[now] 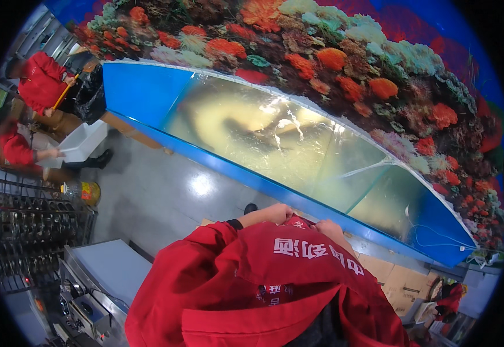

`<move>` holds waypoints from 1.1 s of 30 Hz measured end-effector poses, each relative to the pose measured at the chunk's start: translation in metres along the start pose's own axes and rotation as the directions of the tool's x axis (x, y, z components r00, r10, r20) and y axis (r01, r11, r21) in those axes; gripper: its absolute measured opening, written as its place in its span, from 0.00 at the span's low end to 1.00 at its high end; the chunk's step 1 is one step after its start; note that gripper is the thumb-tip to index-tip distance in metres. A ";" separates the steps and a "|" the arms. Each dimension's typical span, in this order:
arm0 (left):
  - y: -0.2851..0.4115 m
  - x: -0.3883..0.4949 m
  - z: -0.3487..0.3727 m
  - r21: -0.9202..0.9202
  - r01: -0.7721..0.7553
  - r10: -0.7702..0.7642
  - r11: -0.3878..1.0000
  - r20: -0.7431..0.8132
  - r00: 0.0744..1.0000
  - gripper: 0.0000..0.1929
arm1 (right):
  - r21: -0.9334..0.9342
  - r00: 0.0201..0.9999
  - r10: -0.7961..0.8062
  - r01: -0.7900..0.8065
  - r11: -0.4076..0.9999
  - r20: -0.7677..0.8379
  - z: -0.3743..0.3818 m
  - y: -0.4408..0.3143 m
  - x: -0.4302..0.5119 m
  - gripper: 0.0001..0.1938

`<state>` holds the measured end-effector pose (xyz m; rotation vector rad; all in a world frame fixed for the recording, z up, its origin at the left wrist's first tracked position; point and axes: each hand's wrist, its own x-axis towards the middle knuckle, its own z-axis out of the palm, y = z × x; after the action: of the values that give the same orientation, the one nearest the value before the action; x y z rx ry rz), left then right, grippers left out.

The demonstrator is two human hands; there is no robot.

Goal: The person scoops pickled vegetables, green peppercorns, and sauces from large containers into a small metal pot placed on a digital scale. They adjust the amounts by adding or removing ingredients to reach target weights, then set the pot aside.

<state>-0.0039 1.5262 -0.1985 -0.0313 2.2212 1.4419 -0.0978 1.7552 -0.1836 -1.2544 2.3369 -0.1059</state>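
My left hand (pixel 279 212) is closed on the edge of a red apron (pixel 260 243) that bears white writing. On the other side of that edge, my right hand (pixel 331 230) also grips the fabric, its fingers partly hidden. Between the hands the cloth is bunched and lifted out in front of my body. Just beyond them runs the blue front rim of a long fish tank (pixel 234 170). Its water is cloudy and yellowish, with dark shapes too blurred to name. Glass partitions (pixel 367 191) divide the tank, and white bubbling water (pixel 288 126) breaks the surface.
At left, one person (pixel 43 82) holds a yellow-handled tool beside a black plastic bag (pixel 90 95); another grips a white plastic bin (pixel 80 141). An oil jug (pixel 88 193) lies near a metal rack (pixel 30 234). A steel counter (pixel 108 269) and cardboard (pixel 401 286) flank me.
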 end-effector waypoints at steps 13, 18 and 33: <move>-0.004 -0.008 0.000 -0.064 0.075 -0.078 0.995 -0.037 0.996 0.05 | 0.045 0.997 -0.072 0.074 0.996 -0.041 -0.001 -0.005 0.005 0.20; 0.003 -0.011 -0.003 -0.073 0.076 -0.080 0.994 -0.044 0.996 0.05 | 0.053 0.993 -0.084 0.088 0.995 -0.085 -0.001 -0.005 0.003 0.20; -0.005 -0.009 0.001 -0.090 0.070 -0.074 0.993 -0.041 0.996 0.05 | 0.102 1.000 -0.021 0.019 0.995 0.017 -0.006 -0.008 0.004 0.21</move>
<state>0.0059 1.5230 -0.1993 -0.1728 2.1661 1.5129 -0.0962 1.7467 -0.1777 -1.2237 2.2739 -0.2164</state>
